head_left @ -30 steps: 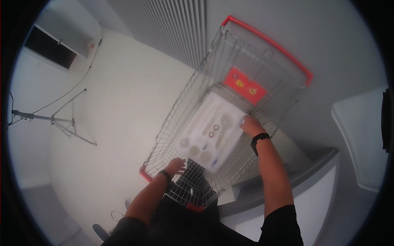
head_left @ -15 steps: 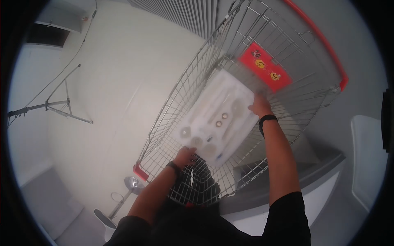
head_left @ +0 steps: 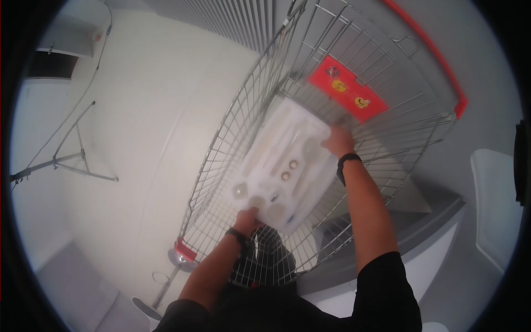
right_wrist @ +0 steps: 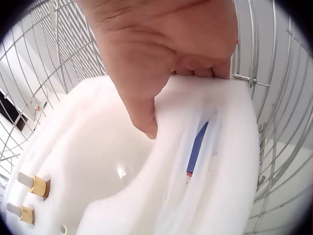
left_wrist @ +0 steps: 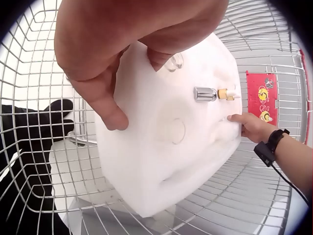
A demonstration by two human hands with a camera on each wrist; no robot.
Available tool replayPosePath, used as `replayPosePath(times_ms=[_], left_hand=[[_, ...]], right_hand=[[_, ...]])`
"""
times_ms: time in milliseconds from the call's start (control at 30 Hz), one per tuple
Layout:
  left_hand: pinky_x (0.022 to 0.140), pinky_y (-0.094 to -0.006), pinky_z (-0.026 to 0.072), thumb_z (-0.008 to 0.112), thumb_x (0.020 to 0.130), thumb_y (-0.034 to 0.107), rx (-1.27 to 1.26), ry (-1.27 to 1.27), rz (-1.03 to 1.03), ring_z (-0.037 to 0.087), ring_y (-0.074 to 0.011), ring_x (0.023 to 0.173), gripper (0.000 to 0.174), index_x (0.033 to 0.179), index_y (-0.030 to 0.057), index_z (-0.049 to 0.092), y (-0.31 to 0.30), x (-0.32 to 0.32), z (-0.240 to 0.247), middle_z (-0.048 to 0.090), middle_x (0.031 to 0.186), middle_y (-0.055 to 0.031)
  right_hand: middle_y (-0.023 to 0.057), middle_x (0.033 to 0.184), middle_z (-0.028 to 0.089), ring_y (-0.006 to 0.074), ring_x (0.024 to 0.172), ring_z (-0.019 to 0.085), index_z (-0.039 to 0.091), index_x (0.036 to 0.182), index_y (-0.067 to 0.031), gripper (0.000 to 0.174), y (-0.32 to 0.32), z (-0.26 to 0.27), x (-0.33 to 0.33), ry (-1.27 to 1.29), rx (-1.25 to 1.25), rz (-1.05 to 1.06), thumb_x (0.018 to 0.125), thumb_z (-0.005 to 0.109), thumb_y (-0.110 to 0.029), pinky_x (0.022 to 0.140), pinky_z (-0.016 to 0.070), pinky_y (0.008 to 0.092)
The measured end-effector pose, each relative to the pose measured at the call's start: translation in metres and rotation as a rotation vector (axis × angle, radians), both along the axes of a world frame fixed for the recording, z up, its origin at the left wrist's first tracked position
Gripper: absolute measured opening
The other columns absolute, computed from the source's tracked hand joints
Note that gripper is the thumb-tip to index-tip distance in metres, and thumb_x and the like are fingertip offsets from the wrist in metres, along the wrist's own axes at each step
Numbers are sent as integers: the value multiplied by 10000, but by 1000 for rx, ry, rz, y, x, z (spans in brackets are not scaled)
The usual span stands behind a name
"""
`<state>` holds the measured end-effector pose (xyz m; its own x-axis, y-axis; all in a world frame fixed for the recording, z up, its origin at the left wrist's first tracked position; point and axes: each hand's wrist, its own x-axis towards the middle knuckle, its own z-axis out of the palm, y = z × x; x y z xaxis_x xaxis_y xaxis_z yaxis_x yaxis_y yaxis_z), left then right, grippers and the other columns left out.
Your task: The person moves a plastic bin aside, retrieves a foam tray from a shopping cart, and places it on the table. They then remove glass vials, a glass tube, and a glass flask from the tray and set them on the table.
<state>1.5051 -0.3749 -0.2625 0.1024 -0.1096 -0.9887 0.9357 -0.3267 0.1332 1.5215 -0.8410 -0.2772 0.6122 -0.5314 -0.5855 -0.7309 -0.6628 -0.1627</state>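
A thick white foam block (head_left: 290, 109) with cut-out hollows is held by both hands inside a wire shopping cart (head_left: 235, 113). My left hand (head_left: 247, 222) grips its near edge, thumb over the top face and fingers along the side. On the far right edge, my right hand (head_left: 340, 143) holds the block, its thumb pressed at a large hollow and its fingertips hidden behind the edge. Set in the foam are two gold-collared dropper tops (right_wrist: 38, 187), a silver cap (left_wrist: 204, 94) and clear glass pieces (left_wrist: 174, 62). A thin blue strip (right_wrist: 197, 149) lies in a clear sleeve.
The cart has a red handle (head_left: 428, 47) and a red panel (head_left: 347, 91) at its far end. To the right stands a grey-topped counter (head_left: 420, 224); a white chair (head_left: 489, 205) is beyond it. A tripod (head_left: 69, 160) with a cable stands at left.
My left hand has moved up from beside the block and now grips its near edge. My right hand stays on the far edge. The view has shifted closer to the cart.
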Motion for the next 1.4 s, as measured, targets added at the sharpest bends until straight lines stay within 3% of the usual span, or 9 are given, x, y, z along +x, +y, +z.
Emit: replayPosePath(times_ms=[167,267,533,800,1033,1233,1400], left_hand=[[1009,-532,710,614,1139,229,-26,2,-55,761,-417,1212,515,1539,-86,533,5,0,16,666,1433,-270],[1001,-536,710,609,1136,226,-97,-22,-51,761,-424,1210,512,1532,-91,540,2,-1,41,671,1430,-274],[975,-505,707,552,1134,240,-163,-171,-104,772,-414,1184,500,1507,-93,577,-23,15,139,719,1375,-277],[903,-473,726,544,1131,224,-268,-270,-147,790,-410,1141,496,1483,-124,572,-27,15,234,710,1380,-301],[935,-499,718,523,1119,208,-334,-362,-197,790,-409,1151,521,1549,-86,524,5,16,310,700,1410,-258],[849,-476,719,507,1103,218,-327,-484,-321,805,-383,1096,522,1517,-95,559,40,31,379,720,1378,-258],[811,-459,731,494,1096,213,-301,-493,-465,819,-389,1052,523,1494,-119,561,81,50,402,737,1327,-267]], right_hand=[[197,1299,804,399,1231,769,700,1330,-64,650,-7,22,-8,-59,-25,24,779,916,-333,1035,635,515],[193,1285,806,394,1222,772,703,1313,-62,639,-13,64,-9,-38,-24,7,775,914,-336,1030,633,517],[168,1292,801,374,1240,763,712,1368,-71,698,-28,179,-21,-230,-155,-36,787,919,-399,1037,626,501],[162,1256,806,378,1197,771,735,1332,-81,652,-27,300,-31,-370,-277,-29,790,901,-404,995,638,506],[194,1207,802,398,1131,778,747,1294,-50,635,12,398,-51,-460,-315,-17,781,888,-397,973,644,509],[205,1188,797,409,1095,780,754,1292,-34,632,65,463,-87,-530,-364,-80,795,866,-406,972,645,513],[201,1183,800,406,1091,784,756,1315,-40,641,109,481,-127,-526,-353,-180,803,852,-414,965,640,514]])
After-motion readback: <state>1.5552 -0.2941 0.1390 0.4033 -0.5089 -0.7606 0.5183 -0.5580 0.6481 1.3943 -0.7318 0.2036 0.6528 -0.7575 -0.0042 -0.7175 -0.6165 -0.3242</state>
